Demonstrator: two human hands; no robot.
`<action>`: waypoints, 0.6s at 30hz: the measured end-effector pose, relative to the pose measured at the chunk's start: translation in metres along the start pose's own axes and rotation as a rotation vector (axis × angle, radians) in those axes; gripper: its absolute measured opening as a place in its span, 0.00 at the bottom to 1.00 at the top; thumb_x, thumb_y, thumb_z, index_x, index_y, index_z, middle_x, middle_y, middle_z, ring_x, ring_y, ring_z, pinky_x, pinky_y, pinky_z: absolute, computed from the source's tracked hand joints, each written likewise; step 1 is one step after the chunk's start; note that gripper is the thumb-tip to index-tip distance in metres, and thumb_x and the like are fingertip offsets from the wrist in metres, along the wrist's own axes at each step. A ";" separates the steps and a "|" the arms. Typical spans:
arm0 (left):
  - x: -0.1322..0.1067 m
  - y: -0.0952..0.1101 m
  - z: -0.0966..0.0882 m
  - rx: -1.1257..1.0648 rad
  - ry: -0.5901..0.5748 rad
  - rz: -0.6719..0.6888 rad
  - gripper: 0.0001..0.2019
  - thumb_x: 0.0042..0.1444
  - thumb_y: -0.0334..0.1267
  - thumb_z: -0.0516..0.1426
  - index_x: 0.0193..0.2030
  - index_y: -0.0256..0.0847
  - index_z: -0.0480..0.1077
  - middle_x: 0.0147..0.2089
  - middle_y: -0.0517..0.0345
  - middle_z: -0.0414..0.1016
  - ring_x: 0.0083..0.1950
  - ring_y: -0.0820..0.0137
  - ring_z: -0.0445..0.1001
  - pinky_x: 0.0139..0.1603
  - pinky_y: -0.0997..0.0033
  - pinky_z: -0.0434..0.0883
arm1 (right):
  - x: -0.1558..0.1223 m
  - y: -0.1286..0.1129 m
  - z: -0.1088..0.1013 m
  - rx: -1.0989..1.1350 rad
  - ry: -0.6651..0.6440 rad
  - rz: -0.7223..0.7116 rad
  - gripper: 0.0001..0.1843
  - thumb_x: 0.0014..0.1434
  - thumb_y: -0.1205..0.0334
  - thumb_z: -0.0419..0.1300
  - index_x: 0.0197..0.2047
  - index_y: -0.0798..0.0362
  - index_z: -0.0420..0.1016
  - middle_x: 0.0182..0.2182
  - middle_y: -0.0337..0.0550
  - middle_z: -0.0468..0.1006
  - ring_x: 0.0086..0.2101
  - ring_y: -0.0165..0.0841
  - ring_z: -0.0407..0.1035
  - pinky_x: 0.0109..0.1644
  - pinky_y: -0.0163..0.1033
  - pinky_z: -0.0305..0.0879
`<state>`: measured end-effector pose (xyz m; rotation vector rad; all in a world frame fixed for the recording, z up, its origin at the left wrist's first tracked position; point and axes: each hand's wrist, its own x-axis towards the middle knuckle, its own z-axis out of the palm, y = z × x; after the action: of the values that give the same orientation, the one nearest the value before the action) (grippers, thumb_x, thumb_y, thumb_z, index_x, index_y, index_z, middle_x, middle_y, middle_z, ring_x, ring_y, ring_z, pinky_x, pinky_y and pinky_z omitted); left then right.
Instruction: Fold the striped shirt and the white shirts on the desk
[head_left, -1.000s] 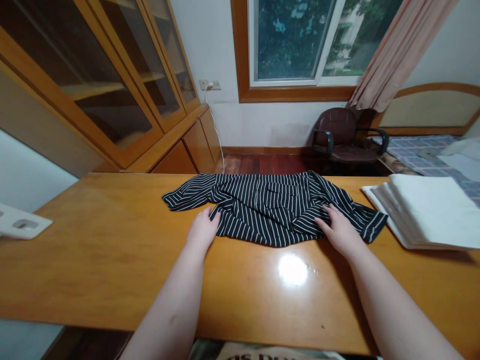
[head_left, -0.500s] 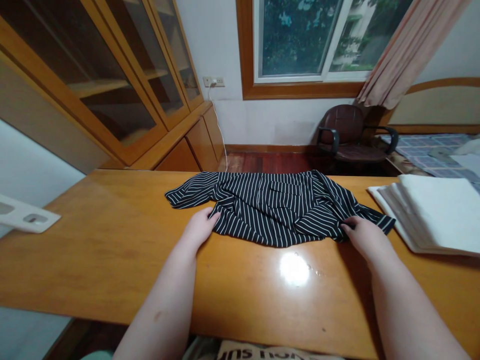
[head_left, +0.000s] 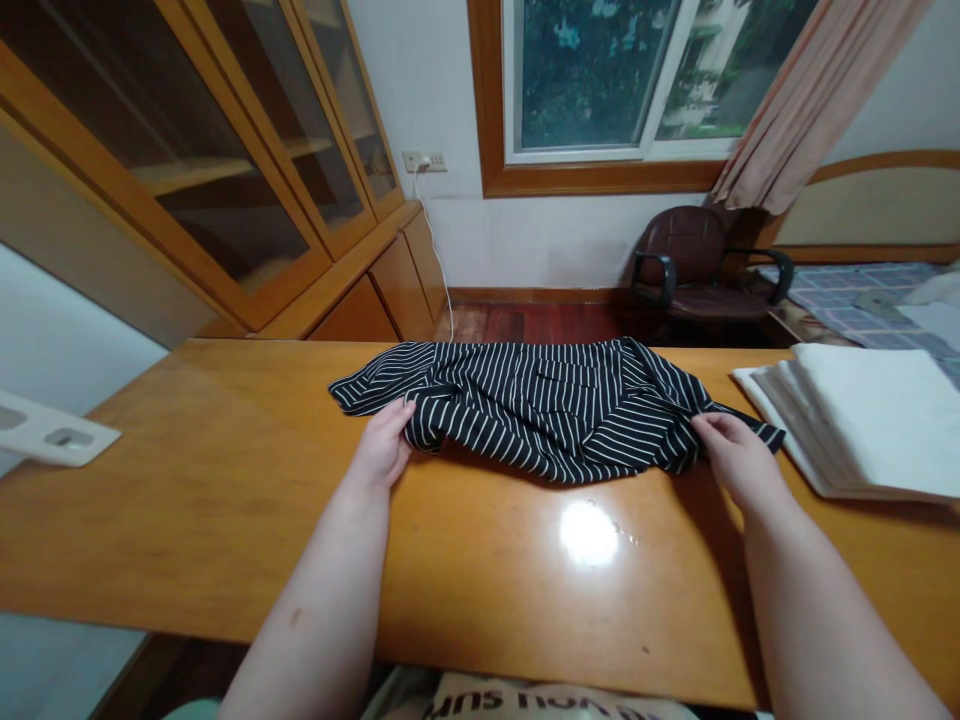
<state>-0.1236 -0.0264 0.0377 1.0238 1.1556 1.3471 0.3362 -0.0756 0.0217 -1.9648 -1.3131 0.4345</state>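
Observation:
A black shirt with white stripes (head_left: 525,410) lies wrinkled across the far side of the wooden table (head_left: 480,590), one sleeve out to each side. My left hand (head_left: 385,440) is closed on its near left corner, lifting that edge a little off the wood. At the near right, my right hand (head_left: 727,445) pinches the cloth beside the right sleeve. Between the two hands the front edge sags in a curve. Fingertips of both hands are partly hidden by the fabric.
A stack of folded white cloth (head_left: 862,420) sits at the table's right. On the left, a white slotted plastic piece (head_left: 56,430) juts over the table. Beyond the far edge stand a brown armchair (head_left: 694,265) and a glass-doored cabinet (head_left: 247,160).
My left hand has moved left and slightly away from me, raising the shirt's left corner. My right hand has shifted slightly right and up, drawing the near edge upward.

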 end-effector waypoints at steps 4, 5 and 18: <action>-0.006 0.007 -0.001 0.200 -0.380 -0.052 0.31 0.42 0.42 0.66 0.55 0.38 0.69 0.52 0.46 0.75 0.54 0.57 0.72 0.56 0.58 0.67 | 0.000 0.000 0.000 -0.218 -0.150 0.025 0.29 0.45 0.41 0.62 0.41 0.56 0.75 0.34 0.50 0.78 0.36 0.44 0.72 0.39 0.43 0.66; -0.007 0.007 -0.001 0.319 -0.467 -0.038 0.32 0.41 0.40 0.67 0.55 0.38 0.69 0.54 0.46 0.73 0.56 0.56 0.70 0.58 0.56 0.65 | 0.000 -0.001 0.000 -0.291 -0.173 0.043 0.28 0.44 0.42 0.63 0.41 0.57 0.75 0.35 0.52 0.78 0.37 0.45 0.72 0.39 0.44 0.65; -0.003 -0.001 -0.003 0.899 -0.466 0.167 0.21 0.50 0.37 0.58 0.52 0.40 0.72 0.54 0.50 0.74 0.56 0.59 0.70 0.60 0.60 0.64 | 0.002 -0.002 -0.003 -0.248 0.024 0.053 0.15 0.55 0.51 0.51 0.33 0.51 0.72 0.28 0.45 0.76 0.33 0.41 0.70 0.34 0.40 0.59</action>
<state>-0.1261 -0.0297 0.0366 1.9837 1.3372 0.5975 0.3375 -0.0746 0.0255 -2.2056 -1.3554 0.2824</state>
